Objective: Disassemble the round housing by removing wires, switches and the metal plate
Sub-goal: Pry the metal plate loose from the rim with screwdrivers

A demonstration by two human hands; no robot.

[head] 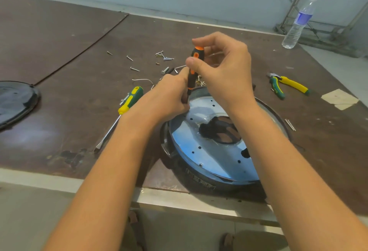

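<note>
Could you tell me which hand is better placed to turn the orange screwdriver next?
Probably the right hand: its fingertips pinch the handle top of the orange screwdriver, free to twist. The left hand grips low by the metal plate, steadying it.

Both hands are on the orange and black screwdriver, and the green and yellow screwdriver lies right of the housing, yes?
No, the head view shows the green and yellow screwdriver lying left of the housing; the rest is right.

You see a glossy metal plate [209,149], a matt scuffed bench [79,101], and a clear plastic bottle [297,25].
</note>
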